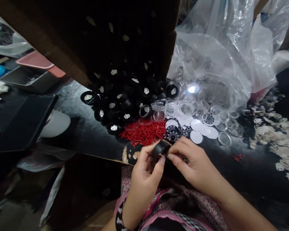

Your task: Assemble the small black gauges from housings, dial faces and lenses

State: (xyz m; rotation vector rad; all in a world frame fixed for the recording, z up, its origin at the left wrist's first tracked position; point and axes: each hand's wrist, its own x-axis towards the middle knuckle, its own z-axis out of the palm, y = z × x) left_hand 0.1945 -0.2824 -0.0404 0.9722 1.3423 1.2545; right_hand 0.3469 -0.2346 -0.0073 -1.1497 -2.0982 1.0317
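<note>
My left hand (146, 170) is closed around a black round gauge housing (160, 149), tilted, with its thumb pressed on the near edge. Something small and pale shows by the thumb tip. At the right side of the housing, my right hand (190, 157) pinches with thumb and forefinger; what lies between those fingertips is too small to make out. Just beyond both hands lie a heap of red pointers (145, 132) and printed black dials (172, 133) mixed with white discs (199, 128).
More black housings (118, 106) spill from a cardboard box (167, 48). Clear plastic rings (183, 107) pile before a plastic bag (212, 61). Pale small plates (276, 138) lie at the right. A phone (24, 123) leans on a white cup (57, 123) at the left.
</note>
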